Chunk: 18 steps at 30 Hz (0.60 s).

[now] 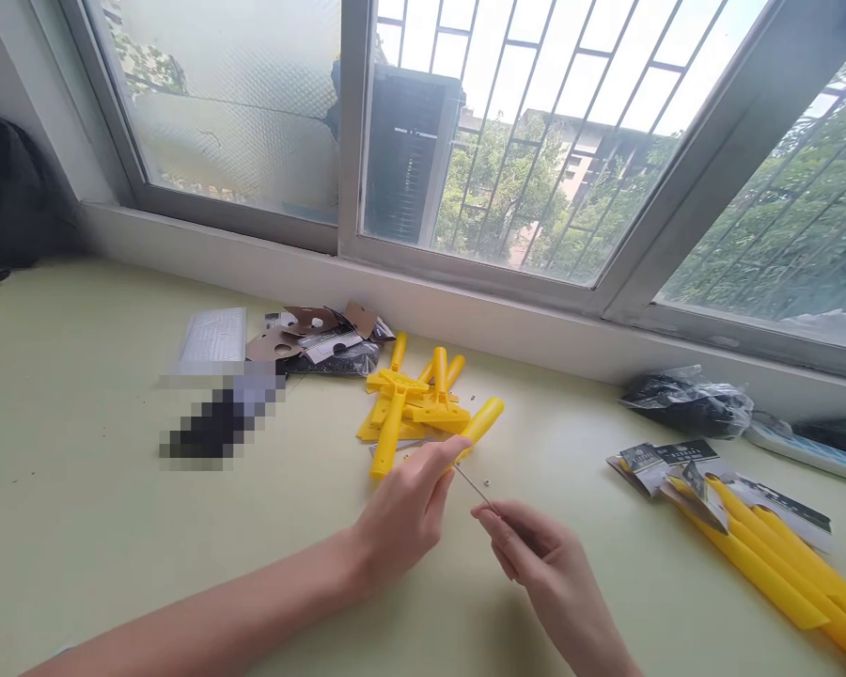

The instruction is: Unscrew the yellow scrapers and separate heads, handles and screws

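Nearest to me, my right hand (546, 564) pinches a thin metal rod (474, 484) at its tip, while my left hand (409, 508) closes around the yellow handle (480, 423) of one scraper just above the pale tabletop (77, 527). I judge this to be the alignment step, so the next move calls for steady, fine positioning of the rod against the handle. Beyond lie the loose yellow scraper pile (413, 400), torn packaging (317, 338), packaged scrapers (768, 545) at right, and the window sill (465, 310).
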Each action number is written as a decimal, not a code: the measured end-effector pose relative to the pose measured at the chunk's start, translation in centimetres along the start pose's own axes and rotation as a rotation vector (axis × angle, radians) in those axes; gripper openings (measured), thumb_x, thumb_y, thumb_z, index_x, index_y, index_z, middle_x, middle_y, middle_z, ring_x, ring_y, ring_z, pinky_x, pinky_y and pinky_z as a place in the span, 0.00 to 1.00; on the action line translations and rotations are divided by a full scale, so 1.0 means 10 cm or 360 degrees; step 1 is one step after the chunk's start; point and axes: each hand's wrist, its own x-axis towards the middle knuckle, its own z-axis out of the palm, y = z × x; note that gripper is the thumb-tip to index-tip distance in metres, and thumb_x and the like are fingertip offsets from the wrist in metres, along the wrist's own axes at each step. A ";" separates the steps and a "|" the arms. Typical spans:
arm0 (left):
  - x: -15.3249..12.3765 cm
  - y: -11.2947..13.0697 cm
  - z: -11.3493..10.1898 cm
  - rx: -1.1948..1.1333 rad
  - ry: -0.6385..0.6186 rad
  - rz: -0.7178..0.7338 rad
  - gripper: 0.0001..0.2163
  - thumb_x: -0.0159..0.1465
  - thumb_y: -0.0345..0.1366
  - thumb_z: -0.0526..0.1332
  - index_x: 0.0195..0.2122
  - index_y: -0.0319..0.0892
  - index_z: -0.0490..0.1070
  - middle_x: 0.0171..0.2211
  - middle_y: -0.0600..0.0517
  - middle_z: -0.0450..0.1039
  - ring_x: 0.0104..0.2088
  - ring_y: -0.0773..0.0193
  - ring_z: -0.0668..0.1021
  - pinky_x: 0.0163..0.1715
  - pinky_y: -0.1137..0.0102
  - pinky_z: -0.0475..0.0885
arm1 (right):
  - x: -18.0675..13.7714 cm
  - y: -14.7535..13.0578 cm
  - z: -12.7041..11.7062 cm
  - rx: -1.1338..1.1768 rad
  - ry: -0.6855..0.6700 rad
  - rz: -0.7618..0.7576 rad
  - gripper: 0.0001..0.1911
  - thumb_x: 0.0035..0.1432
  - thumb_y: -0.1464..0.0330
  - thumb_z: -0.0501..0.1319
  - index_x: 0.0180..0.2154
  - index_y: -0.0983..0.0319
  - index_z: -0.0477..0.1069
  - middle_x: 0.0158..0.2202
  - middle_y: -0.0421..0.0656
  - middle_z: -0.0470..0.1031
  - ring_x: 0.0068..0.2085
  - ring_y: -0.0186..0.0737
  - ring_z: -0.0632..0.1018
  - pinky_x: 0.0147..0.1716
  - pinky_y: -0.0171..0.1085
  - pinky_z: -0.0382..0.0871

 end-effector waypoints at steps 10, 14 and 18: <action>0.03 -0.02 -0.03 0.0030 -0.0005 -0.0042 0.19 0.73 0.30 0.49 0.63 0.52 0.60 0.52 0.46 0.74 0.49 0.57 0.78 0.49 0.62 0.74 | 0.06 0.06 -0.19 -0.0240 0.0064 -0.0121 0.23 0.65 0.49 0.59 0.45 0.60 0.81 0.29 0.42 0.71 0.28 0.37 0.69 0.26 0.33 0.69; 0.04 0.01 -0.04 -0.0080 0.0015 -0.0109 0.19 0.73 0.31 0.50 0.62 0.52 0.60 0.52 0.47 0.74 0.46 0.59 0.78 0.45 0.65 0.75 | 0.05 0.02 -0.18 -0.0420 0.0371 -0.0654 0.14 0.66 0.59 0.62 0.45 0.58 0.82 0.29 0.41 0.71 0.25 0.34 0.67 0.21 0.32 0.64; 0.03 0.06 -0.04 -0.0130 0.0006 -0.0142 0.18 0.72 0.31 0.52 0.62 0.53 0.61 0.49 0.49 0.75 0.44 0.61 0.78 0.44 0.67 0.75 | -0.03 -0.02 -0.14 -0.0640 0.0583 -0.0982 0.11 0.68 0.64 0.60 0.46 0.57 0.80 0.28 0.41 0.73 0.28 0.36 0.74 0.26 0.31 0.70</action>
